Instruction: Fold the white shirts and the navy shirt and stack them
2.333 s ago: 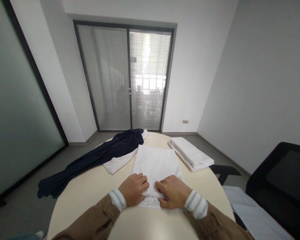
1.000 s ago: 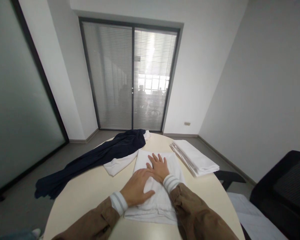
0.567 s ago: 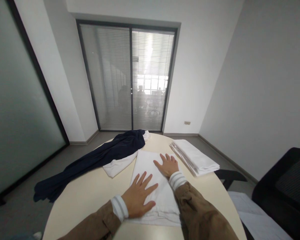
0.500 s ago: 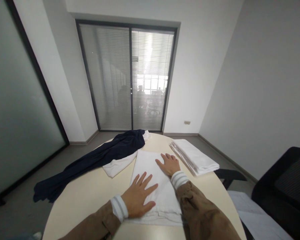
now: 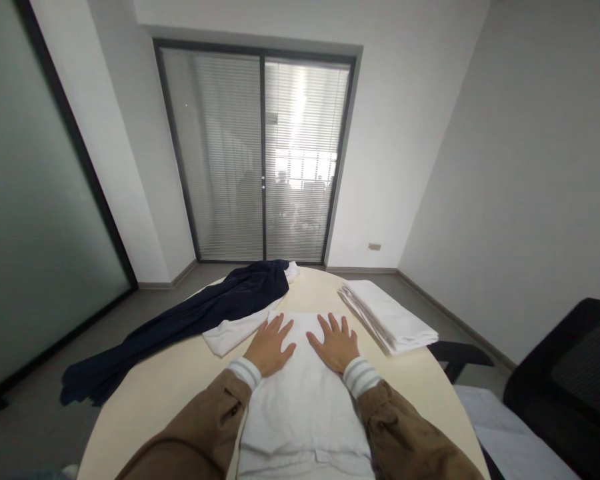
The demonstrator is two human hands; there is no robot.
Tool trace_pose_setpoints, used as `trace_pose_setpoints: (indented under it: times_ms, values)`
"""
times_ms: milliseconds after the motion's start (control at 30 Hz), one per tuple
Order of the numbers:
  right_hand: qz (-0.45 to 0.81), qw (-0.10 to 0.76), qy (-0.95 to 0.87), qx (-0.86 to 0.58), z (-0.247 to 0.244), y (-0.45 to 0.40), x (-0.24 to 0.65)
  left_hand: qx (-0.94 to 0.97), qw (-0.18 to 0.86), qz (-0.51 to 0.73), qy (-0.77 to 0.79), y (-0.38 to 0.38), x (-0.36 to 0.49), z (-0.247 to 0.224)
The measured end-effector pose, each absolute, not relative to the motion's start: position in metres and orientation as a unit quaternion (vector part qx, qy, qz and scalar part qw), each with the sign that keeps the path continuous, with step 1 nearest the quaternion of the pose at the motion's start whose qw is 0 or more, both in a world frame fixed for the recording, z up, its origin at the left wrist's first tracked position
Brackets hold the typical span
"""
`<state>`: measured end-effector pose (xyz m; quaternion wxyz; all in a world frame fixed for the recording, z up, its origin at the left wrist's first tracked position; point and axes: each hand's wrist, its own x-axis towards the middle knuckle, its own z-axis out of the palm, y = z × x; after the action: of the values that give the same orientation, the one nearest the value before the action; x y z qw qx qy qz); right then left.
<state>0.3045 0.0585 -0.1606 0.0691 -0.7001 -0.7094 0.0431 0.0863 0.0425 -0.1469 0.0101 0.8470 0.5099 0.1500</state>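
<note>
My left hand (image 5: 270, 347) and right hand (image 5: 336, 345) lie flat, fingers spread, on the folded white cloth (image 5: 303, 400) on the round cream desk (image 5: 175, 387); grey walls, blinded glass doors (image 5: 260, 153) beyond.

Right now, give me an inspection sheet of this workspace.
Surface: round cream table, partly covered with cloth.
Job's things: folded white cloth lying flat before the person.
Clutter: dark navy garment hanging over the far left edge; white garment partly under it; stack of folded white cloths at right.
Hands: left hand and right hand flat, fingers spread, on the white cloth's far end.
Cables: nothing seen.
Surroundings: glass door with blinds, black chair.
</note>
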Motion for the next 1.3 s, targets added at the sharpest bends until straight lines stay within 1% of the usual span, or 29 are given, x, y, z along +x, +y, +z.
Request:
trace_pose_setpoints:
  times_ms: [133,300,433,533,633,867,1067,1133,1167,1300]
  values:
    - [0.054,0.075,-0.690,-0.718,-0.156,0.062,0.308,0.842,0.014,0.125,0.525,0.048,0.087,-0.162]
    - [0.063,0.095,-0.685,-0.720,-0.154,0.065,0.310,0.836,0.010,0.127,0.533,0.046,0.089,-0.162]
    - [0.038,0.115,-0.709,-0.695,-0.152,0.058,0.311,0.824,0.008,0.137,0.550,0.045,0.088,-0.162]
    - [0.038,0.102,-0.736,-0.668,-0.150,0.054,0.311,0.808,0.016,0.143,0.572,0.045,0.087,-0.163]
    - [0.056,0.086,-0.732,-0.674,-0.152,0.055,0.310,0.799,0.028,0.145,0.584,0.045,0.089,-0.163]
    - [0.061,0.109,-0.712,-0.691,-0.158,0.059,0.311,0.786,0.025,0.185,0.589,0.047,0.088,-0.168]
    - [0.061,0.115,-0.688,-0.714,-0.162,0.063,0.313,0.747,0.021,0.250,0.616,0.049,0.079,-0.168]
    - [0.064,0.113,-0.684,-0.718,-0.161,0.064,0.315,0.727,0.058,0.278,0.626,0.048,0.075,-0.167]
    - [0.067,0.114,-0.684,-0.718,-0.160,0.064,0.316,0.711,0.093,0.302,0.628,0.048,0.074,-0.167]
    - [0.079,0.132,-0.688,-0.709,-0.157,0.064,0.321,0.560,0.345,0.475,0.585,0.054,0.071,-0.170]
